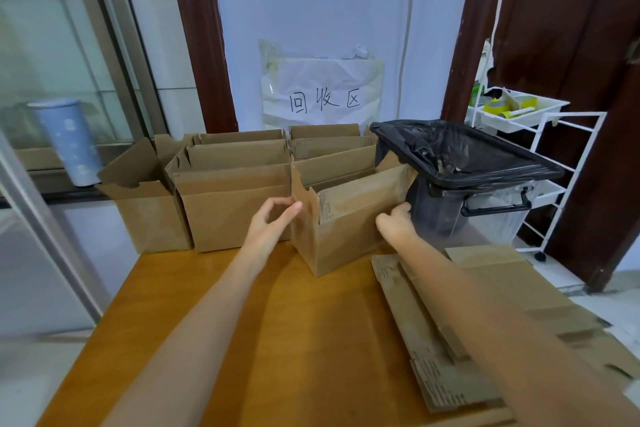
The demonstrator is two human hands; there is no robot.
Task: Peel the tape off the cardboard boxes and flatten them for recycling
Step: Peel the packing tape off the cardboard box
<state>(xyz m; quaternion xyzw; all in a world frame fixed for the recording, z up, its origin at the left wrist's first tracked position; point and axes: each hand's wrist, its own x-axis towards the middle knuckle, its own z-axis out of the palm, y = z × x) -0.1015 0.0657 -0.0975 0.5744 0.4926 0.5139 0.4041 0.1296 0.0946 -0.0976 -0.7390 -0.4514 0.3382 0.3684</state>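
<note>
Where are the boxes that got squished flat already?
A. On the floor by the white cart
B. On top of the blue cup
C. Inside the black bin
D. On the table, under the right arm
D: the flattened cardboard lies on the wooden table at its right side, partly under the right forearm, while the right hand reaches to the open box in front.

Both arms outstretched, hands apart (fingers loosely curled).
</note>
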